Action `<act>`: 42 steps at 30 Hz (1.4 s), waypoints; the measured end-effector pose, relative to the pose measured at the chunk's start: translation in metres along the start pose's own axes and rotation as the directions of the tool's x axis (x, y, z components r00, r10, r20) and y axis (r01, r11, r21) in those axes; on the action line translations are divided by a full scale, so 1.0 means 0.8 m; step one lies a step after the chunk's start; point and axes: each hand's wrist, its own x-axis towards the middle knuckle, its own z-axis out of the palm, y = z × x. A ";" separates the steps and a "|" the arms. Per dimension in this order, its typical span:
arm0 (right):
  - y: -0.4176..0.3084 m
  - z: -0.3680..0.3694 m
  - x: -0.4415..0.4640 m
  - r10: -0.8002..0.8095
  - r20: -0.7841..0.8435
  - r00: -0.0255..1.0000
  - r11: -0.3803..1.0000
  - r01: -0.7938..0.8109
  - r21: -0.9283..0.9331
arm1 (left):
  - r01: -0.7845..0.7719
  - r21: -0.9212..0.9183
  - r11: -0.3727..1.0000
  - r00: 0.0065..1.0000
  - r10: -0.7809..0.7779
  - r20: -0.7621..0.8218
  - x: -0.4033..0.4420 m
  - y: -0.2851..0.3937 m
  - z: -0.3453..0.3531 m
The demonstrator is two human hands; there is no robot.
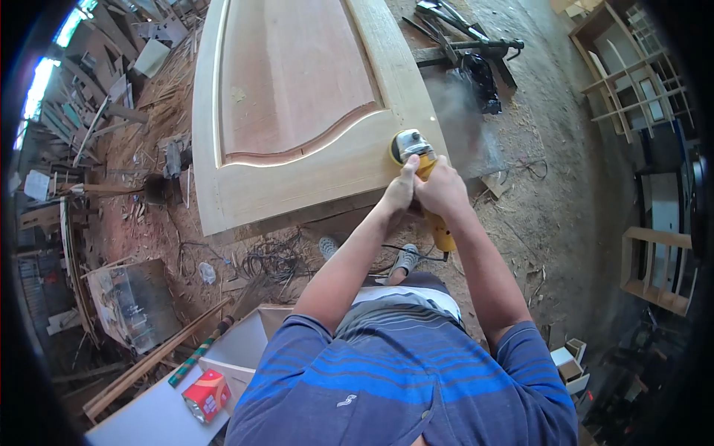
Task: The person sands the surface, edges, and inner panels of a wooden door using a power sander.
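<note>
door panel [297,85]: pretty open left of the sander [411,143]
off its right edge: black bag [482,83], tools [476,47] kinda in the way

Door [297,89]: dead ahead
Scrap wood [108,89]: far L
Cable coil [271,256]: on flr [547,245], nr door edge
Shelf frames [632,74]: far R
Container [207,395]: on cabinet [158,416], nr L

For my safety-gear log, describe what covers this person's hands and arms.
The left hand and right hand are ungloved, with no watch or bracelet showing at either wrist. Short blue shirt sleeves cover the upper arms, leaving the forearms bare.
</note>
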 end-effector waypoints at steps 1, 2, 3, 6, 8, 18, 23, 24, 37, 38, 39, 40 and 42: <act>0.003 -0.009 0.001 0.017 0.001 1.000 1.000 -0.017 -0.010 | -0.007 -0.013 1.000 1.000 0.007 0.003 -0.002 0.005 0.013; 0.008 -0.015 0.003 0.035 0.004 0.999 0.999 -0.035 -0.020 | -0.023 -0.013 1.000 1.000 0.024 0.010 0.003 0.004 0.023; 0.017 -0.013 0.007 0.045 -0.005 0.999 0.998 -0.044 0.034 | -0.040 -0.014 0.999 0.999 0.040 0.016 0.010 0.000 0.031; 0.030 -0.010 0.000 0.041 -0.021 0.999 0.996 -0.039 0.074 | -0.002 0.083 0.997 0.999 -0.001 0.040 0.012 -0.006 0.023; 0.026 0.001 -0.009 0.048 -0.012 0.999 0.997 -0.048 0.056 | -0.010 0.133 0.991 1.000 0.008 0.012 0.001 -0.009 0.020; -0.121 0.115 -0.076 -0.099 0.127 0.987 0.995 0.099 0.009 | -0.166 0.068 0.984 0.963 0.176 -0.202 -0.053 -0.080 -0.193; -0.229 0.199 -0.099 -0.243 0.218 0.945 0.968 0.250 -0.006 | -0.154 -0.169 0.974 0.960 0.107 -0.260 -0.153 -0.060 -0.297; -0.251 0.214 -0.104 -0.273 0.235 0.933 0.960 0.282 -0.005 | -0.169 -0.191 0.967 0.952 0.110 -0.284 -0.169 -0.055 -0.318; -0.416 0.324 -0.151 -0.433 0.406 0.805 0.895 0.436 0.091 | -0.334 -0.301 0.893 0.886 0.189 -0.423 -0.284 -0.051 -0.469; -0.412 0.321 -0.153 -0.423 0.407 0.809 0.900 0.427 0.087 | -0.337 -0.306 0.890 0.885 0.189 -0.425 -0.288 -0.051 -0.465; -0.407 0.317 -0.156 -0.413 0.409 0.813 0.905 0.418 0.083 | -0.352 -0.308 0.884 0.882 0.204 -0.424 -0.291 -0.050 -0.453; -0.400 0.312 -0.159 -0.404 0.412 0.817 0.909 0.409 0.080 | -0.342 -0.316 0.885 0.889 0.196 -0.414 -0.286 -0.054 -0.446; -0.379 0.297 -0.160 -0.385 0.398 0.833 0.914 0.403 0.039 | -0.320 -0.331 0.888 0.902 0.178 -0.394 -0.276 -0.063 -0.428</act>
